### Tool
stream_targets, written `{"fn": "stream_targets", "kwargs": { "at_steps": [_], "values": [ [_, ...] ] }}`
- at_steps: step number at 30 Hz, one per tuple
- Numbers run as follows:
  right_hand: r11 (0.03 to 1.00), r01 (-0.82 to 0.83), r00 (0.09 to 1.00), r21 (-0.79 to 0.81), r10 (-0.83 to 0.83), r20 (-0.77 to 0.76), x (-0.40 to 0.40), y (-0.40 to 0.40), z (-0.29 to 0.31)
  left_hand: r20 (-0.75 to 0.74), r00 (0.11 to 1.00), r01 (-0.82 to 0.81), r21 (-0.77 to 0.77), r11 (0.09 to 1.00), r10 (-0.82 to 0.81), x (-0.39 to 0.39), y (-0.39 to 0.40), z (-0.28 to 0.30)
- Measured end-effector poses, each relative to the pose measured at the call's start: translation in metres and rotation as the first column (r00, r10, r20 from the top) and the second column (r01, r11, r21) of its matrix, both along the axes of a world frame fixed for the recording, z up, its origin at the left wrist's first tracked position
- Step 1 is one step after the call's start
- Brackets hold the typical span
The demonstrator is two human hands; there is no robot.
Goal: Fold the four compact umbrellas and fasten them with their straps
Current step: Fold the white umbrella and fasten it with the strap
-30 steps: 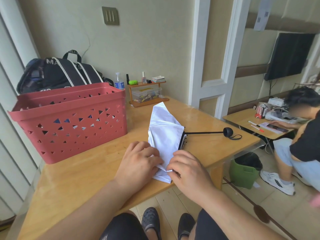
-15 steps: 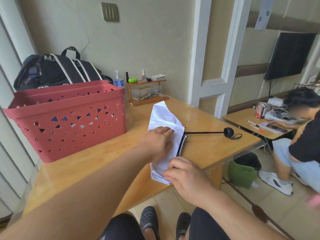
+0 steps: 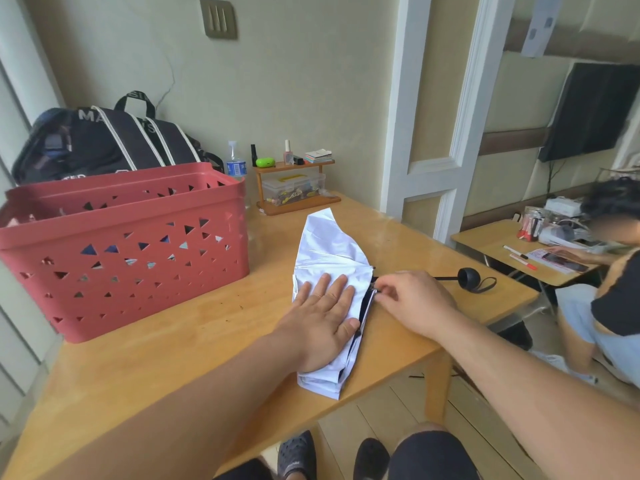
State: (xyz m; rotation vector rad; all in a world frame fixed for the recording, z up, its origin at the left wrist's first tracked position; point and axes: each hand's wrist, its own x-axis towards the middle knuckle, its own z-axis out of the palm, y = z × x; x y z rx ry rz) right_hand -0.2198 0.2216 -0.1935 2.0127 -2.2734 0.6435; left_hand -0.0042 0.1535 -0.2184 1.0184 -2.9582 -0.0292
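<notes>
A white compact umbrella [image 3: 329, 247] lies flattened on the wooden table [image 3: 207, 341], its canopy folded into a long strip. Its thin black shaft runs right to a round black handle [image 3: 467, 279] with a wrist loop. My left hand [image 3: 323, 322] lies flat on the canopy with straight fingers, pressing it down. My right hand [image 3: 412, 301] is at the canopy's right edge, its fingertips pinching the black edge near the ribs. Dark shapes show through the holes of the red basket [image 3: 121, 251]; what they are I cannot tell.
A dark duffel bag [image 3: 104, 140] stands behind the basket. A small wooden shelf [image 3: 294, 188] with bottles and a box sits at the back wall. A seated person [image 3: 606, 271] works at a low table on the right. The table's near right corner is close to the umbrella.
My left hand has slid from the canopy's lower end up onto its middle and flattened out. My right hand has moved up from the lower corner to the black edge near the shaft.
</notes>
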Motion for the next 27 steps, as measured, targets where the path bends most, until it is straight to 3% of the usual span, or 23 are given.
{"fn": "stream_targets", "kwargs": {
  "at_steps": [8,12,17,21,24,27],
  "values": [
    [0.997,0.009,0.973,0.08,0.009,-0.231,-0.01,-0.035,-0.003,0.103,0.994,0.024,-0.02,1.0,-0.021,0.0,0.001,0.002],
    [0.995,0.075,0.992,0.066,-0.067,-0.108,-0.01,-0.044,-0.001,0.213,0.974,0.078,-0.023,0.997,-0.072,0.0,0.0,0.003],
    [0.993,0.05,0.996,0.105,-0.057,0.062,-0.009,-0.041,0.006,0.2,0.975,0.086,0.087,0.993,-0.102,0.002,0.0,0.003],
    [0.986,0.014,0.996,-0.166,0.0,0.085,0.009,-0.038,0.017,0.187,0.977,0.084,0.095,0.992,-0.101,0.002,0.0,0.002],
    [0.985,-0.144,0.977,-0.092,0.156,0.148,0.022,-0.034,0.0,0.157,0.982,0.09,0.118,0.989,-0.109,0.004,0.001,0.002],
    [0.991,-0.114,0.96,-0.068,0.127,0.25,0.015,-0.031,-0.02,0.129,0.985,0.093,0.145,0.985,-0.112,0.013,0.005,0.003]
  ]
}}
